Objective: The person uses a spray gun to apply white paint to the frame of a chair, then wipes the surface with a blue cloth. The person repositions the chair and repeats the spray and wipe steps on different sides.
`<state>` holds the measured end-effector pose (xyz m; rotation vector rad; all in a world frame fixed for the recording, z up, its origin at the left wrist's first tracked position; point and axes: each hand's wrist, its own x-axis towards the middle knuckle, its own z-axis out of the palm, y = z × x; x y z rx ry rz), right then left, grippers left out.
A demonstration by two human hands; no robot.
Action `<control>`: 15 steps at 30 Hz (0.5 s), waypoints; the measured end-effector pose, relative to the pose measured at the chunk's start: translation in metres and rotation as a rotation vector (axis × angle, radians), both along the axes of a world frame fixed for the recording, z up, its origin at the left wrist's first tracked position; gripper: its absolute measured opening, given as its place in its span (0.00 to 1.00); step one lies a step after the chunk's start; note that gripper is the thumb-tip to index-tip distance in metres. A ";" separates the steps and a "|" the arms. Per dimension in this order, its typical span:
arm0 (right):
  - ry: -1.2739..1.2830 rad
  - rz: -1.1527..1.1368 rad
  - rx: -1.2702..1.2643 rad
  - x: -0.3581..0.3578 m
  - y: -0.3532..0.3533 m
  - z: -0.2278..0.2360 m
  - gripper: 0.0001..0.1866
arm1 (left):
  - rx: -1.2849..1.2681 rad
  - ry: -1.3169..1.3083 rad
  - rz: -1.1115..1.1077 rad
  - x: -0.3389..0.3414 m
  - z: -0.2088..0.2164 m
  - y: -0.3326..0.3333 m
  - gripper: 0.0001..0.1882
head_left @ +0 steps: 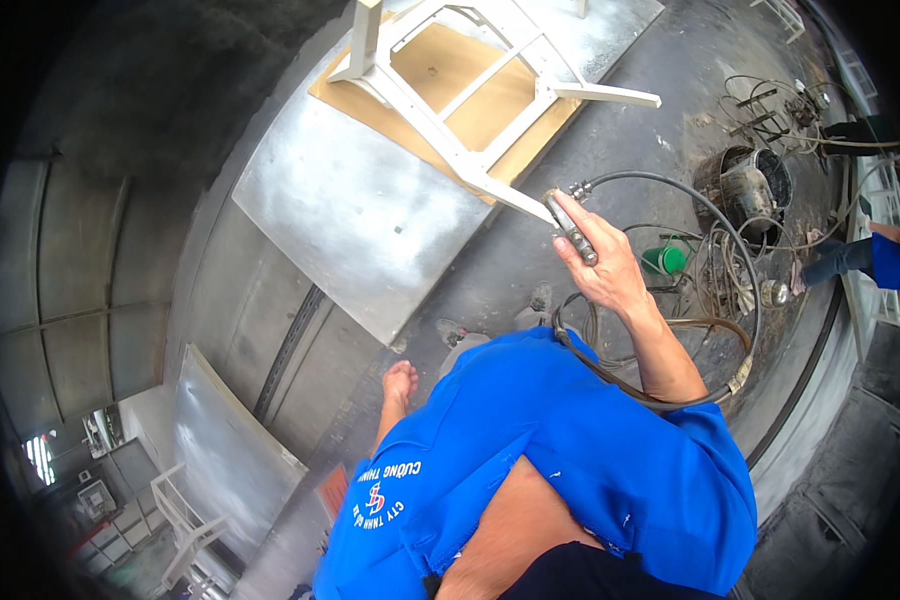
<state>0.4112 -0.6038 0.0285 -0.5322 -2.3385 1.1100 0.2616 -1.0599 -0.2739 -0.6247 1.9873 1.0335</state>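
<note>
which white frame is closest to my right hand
The white frame on the brown board: one leg ends right beside the metal tool in your right hand. The others, such as the lower-left frame, are well away.

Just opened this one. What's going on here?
A person's right hand grips a metal tool, apparently a spray gun, with a black hose attached. It is beside the end of one leg of a white frame, which sits on a brown board over a grey sheet. The left hand hangs low, with nothing visible in it. Off to the right, another person is partly in view. Whether anything is being sprayed can't be told.
</note>
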 end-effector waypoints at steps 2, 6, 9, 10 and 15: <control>-0.027 0.026 -0.026 0.016 0.015 -0.001 0.30 | 0.000 0.013 -0.033 -0.001 -0.001 0.028 0.17; -0.004 0.074 -0.027 0.036 0.037 0.011 0.30 | 0.031 0.034 -0.088 0.009 -0.003 0.082 0.16; 0.100 0.098 -0.069 0.031 0.054 0.034 0.30 | 0.026 -0.001 -0.141 0.014 -0.002 0.112 0.16; 0.073 0.104 -0.060 0.026 0.061 0.044 0.29 | 0.027 -0.021 -0.160 0.012 -0.002 0.119 0.15; 0.019 0.213 -0.235 -0.026 0.085 0.076 0.29 | -0.006 0.000 -0.127 -0.017 0.000 0.144 0.15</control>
